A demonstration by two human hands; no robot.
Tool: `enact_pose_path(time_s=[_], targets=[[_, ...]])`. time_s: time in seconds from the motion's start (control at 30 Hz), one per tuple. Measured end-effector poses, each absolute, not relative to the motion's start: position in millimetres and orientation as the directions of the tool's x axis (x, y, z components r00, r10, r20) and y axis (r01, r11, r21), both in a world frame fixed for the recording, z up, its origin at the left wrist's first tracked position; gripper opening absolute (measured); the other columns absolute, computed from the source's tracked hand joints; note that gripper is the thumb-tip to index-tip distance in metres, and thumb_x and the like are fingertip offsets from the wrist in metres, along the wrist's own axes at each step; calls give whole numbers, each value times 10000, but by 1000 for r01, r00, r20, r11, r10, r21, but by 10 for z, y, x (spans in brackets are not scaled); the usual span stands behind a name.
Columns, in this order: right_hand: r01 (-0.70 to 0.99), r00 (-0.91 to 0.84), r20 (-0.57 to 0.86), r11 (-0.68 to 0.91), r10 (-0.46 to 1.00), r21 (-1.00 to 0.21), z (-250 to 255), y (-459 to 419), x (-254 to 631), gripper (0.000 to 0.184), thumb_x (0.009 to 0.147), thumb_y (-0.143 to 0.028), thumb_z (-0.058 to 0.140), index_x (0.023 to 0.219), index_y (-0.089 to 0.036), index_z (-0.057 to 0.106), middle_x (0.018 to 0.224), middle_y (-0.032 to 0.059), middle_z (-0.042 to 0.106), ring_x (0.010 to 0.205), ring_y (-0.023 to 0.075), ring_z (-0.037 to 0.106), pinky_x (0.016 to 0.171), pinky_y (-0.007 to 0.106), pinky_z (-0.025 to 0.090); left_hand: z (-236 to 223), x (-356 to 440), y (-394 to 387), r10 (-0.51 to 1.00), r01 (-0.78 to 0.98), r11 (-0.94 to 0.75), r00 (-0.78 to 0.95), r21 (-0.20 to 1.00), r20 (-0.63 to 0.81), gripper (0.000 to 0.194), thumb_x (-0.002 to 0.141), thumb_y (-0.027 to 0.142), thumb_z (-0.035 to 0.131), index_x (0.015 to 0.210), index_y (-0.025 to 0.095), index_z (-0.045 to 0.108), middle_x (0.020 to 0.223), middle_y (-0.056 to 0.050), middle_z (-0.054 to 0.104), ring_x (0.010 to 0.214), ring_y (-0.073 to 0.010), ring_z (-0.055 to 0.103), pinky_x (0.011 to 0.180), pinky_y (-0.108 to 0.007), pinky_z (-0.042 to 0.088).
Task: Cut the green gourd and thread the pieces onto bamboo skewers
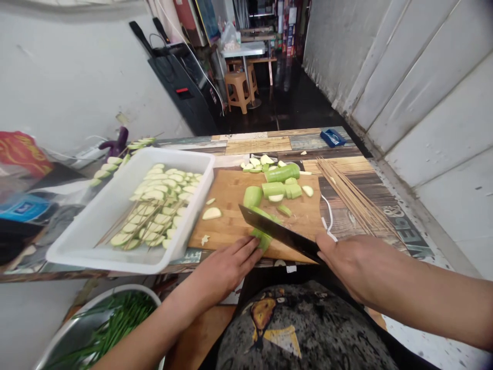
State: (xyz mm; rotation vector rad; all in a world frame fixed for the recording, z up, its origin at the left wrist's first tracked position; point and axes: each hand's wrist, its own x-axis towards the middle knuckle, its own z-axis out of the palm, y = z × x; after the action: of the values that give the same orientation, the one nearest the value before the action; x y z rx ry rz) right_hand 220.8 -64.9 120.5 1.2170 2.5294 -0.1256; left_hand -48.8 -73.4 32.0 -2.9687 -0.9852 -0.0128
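Observation:
My right hand (352, 259) is wrapped round the handle of a dark-bladed kitchen knife (277, 234). Its blade slants over the wooden cutting board (229, 187), right by a piece of green zucchini (262, 239). With fingers closed together, my left hand (231, 264) presses that piece against the board's near edge. The blade hides part of it, so I cannot tell how deep the cut is. Beyond the knife lie thick zucchini chunks (274, 190), a longer zucchini piece (283, 173) and a heap of cut pieces (264, 162). A loose slice (211, 213) rests on the board's left side.
Left of the board stands a white plastic tray (111, 261) with skewered zucchini slices (154, 205). Bamboo skewers (346, 195) lie on the right, near a small blue box (333, 137). A purple eggplant (120, 141) is behind the tray. Below, a metal bowl (148, 290) holds long green stalks.

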Motion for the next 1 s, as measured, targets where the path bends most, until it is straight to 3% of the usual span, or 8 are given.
enact_pose_path(time_s=[0.33,0.63,0.77,1.0], targets=[[759,-606,-286,647,742,73,1078,-749,2205,163,688,-126,492,844,-169,478,466,-30,508,378,145,468,409,288,148,302,-449,-706,609,609,-793,791,18,64,414,869,143,278,1254,185,424,1273,-94,500,1210,-227,404,884,-326,427],[769,-621,-379,627,686,-123,1024,-577,2206,92,835,-161,411,866,-149,496,538,10,608,456,151,559,410,252,192,262,-459,-715,609,608,-793,789,33,88,416,869,146,288,1265,185,412,1257,-93,512,1206,-200,408,916,-315,406],[760,-638,-337,637,693,-129,1047,-456,2249,95,846,-166,407,892,-153,489,572,19,620,488,155,576,431,242,224,265,-395,-652,623,626,-780,777,-5,87,418,858,126,300,1257,170,417,1268,-104,500,1209,-212,402,918,-319,405],[749,-638,-304,662,707,-31,1150,-376,2308,126,850,-161,411,955,-127,472,550,28,612,463,163,558,417,248,205,275,-302,-520,638,640,-768,765,-1,87,444,831,96,352,1267,170,399,1267,-108,491,1213,-212,390,939,-322,393]])
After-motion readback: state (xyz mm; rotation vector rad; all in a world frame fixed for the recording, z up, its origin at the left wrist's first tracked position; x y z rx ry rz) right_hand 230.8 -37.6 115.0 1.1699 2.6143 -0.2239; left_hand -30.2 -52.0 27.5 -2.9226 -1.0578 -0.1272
